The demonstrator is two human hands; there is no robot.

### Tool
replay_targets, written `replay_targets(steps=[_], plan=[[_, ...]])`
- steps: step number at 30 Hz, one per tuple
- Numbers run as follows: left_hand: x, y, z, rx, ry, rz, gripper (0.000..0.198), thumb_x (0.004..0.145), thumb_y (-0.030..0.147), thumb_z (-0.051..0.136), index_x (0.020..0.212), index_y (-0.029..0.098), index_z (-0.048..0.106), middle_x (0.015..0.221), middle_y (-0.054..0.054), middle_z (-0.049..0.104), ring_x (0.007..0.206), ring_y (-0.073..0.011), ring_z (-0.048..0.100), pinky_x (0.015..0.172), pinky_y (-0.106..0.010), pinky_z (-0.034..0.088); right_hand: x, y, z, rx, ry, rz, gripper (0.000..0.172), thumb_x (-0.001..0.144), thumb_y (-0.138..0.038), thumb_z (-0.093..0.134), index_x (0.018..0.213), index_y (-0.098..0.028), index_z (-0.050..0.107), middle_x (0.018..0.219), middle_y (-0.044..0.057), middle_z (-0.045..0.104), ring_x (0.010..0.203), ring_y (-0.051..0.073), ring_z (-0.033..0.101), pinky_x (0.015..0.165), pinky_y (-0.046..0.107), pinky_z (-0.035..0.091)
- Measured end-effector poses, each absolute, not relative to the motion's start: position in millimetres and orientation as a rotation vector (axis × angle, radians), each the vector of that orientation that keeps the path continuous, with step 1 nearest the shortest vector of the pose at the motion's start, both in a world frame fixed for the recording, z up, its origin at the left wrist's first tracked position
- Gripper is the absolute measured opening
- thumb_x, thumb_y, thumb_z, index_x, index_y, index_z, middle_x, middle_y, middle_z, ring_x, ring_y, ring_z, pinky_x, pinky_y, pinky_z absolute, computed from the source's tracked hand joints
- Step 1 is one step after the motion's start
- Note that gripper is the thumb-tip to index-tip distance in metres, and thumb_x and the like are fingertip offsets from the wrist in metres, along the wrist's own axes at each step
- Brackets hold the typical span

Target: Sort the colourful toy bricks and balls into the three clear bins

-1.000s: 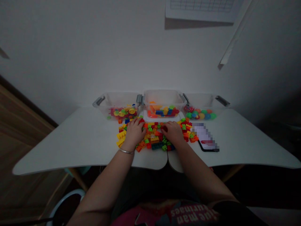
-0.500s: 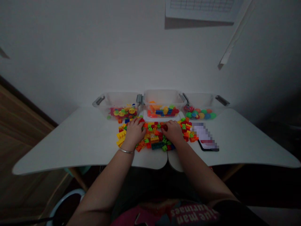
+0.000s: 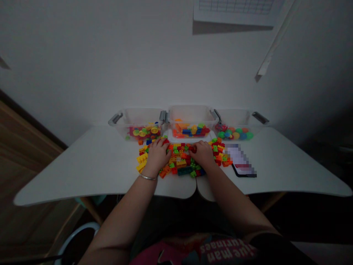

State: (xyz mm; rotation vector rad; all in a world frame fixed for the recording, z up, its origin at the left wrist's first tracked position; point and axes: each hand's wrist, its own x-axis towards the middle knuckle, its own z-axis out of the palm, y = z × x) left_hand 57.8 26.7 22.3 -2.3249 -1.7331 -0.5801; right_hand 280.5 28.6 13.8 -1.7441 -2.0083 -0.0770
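A spread-out pile of toy building bricks [image 3: 180, 162] in red, orange, yellow, green and blue lies near the middle of the white table. My left hand [image 3: 159, 156] rests palm down over the pile's left part, its fingers bent and apart; yellow bricks [image 3: 142, 158] lie beside it. On the right part lies my right hand [image 3: 203, 152], also palm down, with a gap between thumb and forefinger. A red brick [image 3: 194, 149] shows in that gap, and no firm grip on it is visible. The bricks under both palms are hidden.
Three clear plastic boxes stand along the wall: the left box [image 3: 143, 114] and middle box [image 3: 193, 112] hold colourful pieces, the right box [image 3: 234, 116] coloured balls. A phone [image 3: 241, 162] with a blurred screen lies right of the pile. The table [image 3: 74, 165] has a seam at its front.
Both hands stay in the same place on the bricks. Only the camera view has shifted very slightly.
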Motion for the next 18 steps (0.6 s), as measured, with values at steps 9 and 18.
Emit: replay_targets(steps=[9,18], plan=[[58,27,22,-2.321,-1.749,-0.574,0.038,0.092,0.032,0.05,0.121,0.02,0.07,0.145,-0.01,0.058,0.137,-0.0331,0.047,0.112,-0.052,0.041,283,31,22,-1.527,-1.74,0.094,0.022,0.082,-0.027,0.063,0.102,-0.019,0.065,0.098,0.01,0.07,0.094,0.026,0.061,0.087,0.038,0.048],[56,28,22,-2.329,-1.738,-0.588,0.038,0.092,0.032,0.05,0.122,0.02,0.07,0.144,-0.011,0.058,0.136,-0.0327,0.048,0.112,-0.052,0.041,298,43,76,-1.322,-1.664,-0.154,0.033,0.095,-0.028,0.046,0.119,-0.021,0.068,0.118,0.011,0.07,0.113,0.026,0.06,0.101,0.042,0.045]])
